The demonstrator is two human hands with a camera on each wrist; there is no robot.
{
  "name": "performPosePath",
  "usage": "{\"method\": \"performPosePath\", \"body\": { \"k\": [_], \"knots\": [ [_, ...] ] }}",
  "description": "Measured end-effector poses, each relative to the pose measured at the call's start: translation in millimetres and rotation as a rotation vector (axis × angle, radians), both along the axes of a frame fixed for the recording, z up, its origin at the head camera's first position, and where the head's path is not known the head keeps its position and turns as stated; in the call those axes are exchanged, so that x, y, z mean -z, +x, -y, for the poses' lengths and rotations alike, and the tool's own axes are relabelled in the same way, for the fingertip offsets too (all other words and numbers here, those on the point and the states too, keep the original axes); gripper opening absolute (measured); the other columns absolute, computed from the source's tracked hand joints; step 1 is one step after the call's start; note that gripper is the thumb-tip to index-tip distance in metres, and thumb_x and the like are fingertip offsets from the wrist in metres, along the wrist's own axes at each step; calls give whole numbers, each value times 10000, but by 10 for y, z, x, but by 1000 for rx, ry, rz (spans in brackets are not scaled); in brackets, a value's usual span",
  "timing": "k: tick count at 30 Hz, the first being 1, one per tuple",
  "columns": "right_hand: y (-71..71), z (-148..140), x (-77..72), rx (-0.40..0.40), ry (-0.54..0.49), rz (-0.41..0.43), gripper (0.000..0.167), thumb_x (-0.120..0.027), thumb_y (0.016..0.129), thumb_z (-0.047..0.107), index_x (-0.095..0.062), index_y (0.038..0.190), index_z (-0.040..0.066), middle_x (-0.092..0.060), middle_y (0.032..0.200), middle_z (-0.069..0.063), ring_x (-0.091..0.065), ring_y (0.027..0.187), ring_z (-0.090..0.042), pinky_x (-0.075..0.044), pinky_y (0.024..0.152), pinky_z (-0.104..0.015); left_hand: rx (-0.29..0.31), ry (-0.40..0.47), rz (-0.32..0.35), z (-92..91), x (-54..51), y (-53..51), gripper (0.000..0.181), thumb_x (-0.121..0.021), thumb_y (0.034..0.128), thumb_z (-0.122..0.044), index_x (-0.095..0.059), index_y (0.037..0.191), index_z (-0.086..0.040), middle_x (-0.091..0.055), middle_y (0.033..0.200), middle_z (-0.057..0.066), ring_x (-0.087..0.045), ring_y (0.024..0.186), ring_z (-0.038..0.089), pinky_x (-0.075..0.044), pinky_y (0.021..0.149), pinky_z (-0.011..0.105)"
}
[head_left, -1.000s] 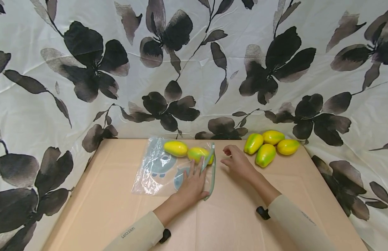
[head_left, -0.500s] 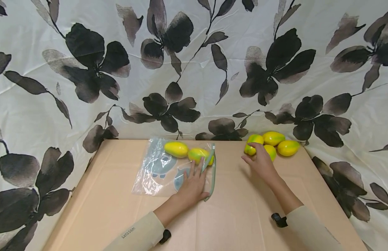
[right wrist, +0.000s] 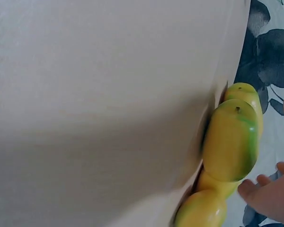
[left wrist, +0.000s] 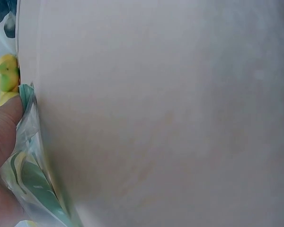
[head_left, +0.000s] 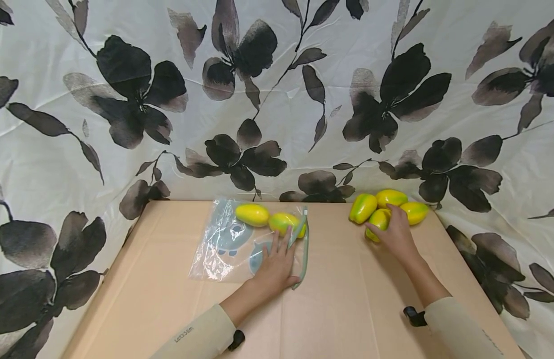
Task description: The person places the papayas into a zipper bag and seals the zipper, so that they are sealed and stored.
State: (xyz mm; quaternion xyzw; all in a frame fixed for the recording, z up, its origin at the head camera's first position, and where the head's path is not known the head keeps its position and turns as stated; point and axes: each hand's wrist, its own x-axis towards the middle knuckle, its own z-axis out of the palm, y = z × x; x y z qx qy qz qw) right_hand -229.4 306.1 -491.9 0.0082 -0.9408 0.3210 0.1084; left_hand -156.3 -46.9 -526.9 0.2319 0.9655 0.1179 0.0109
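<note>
My left hand [head_left: 275,264] lies on a clear plastic zip bag [head_left: 232,249] with blue cartoon prints, its fingers straight near the green zip edge. Inside the bag are two glossy yellow-green mangoes, the left one [head_left: 252,215] and the right one [head_left: 280,222], the latter partly behind the fingertips. At the back right, my right hand [head_left: 399,237] reaches over a front mango [head_left: 377,222], thumb at its left and fingers at its right. In the right wrist view this mango [right wrist: 229,142] stands before the spread thumb and fingers; a firm hold is not visible.
Other loose mangoes are grouped round it: one left [head_left: 363,208], one behind [head_left: 391,198], one right [head_left: 416,212]. They sit near the back edge of the beige tabletop [head_left: 326,299]. A flower-printed cloth [head_left: 304,164] hangs behind.
My right hand has moved rightward from beside the bag, past the leftmost loose mango, to the front one. The left hand and the bag have stayed in place.
</note>
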Motion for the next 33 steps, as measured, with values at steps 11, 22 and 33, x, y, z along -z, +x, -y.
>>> {"method": "performPosePath", "body": {
  "k": [11, 22, 33],
  "knots": [
    [-28, -35, 174, 86, 48, 16, 866, -807, 874, 283, -360, 1428, -210, -374, 1382, -456, -368, 1290, -607, -329, 1088, -692, -4, 9, 3, -5, 6, 7, 1087, -820, 822, -527, -272, 1628, -46, 51, 1743, 157, -81, 1566, 513, -355, 1067, 772],
    [19, -41, 239, 110, -3, 180, 882, -742, 919, 209, -204, 1569, -47, -166, 1540, -408, -429, 1237, -637, -399, 1039, -727, -3, -16, -10, -4, 21, 8, 1095, -807, 822, -555, -271, 1627, -41, 40, 1741, 167, -99, 1564, 513, -372, 1066, 758],
    [72, -110, 285, 101, -58, 176, 822, -651, 934, 120, -163, 1578, -32, -173, 1516, -404, -391, 1266, -568, -379, 1062, -702, -8, -36, -26, -5, 30, 12, 1092, -798, 821, -573, -280, 1625, -45, 32, 1740, 170, -116, 1561, 513, -388, 1062, 747]
  ]
}}
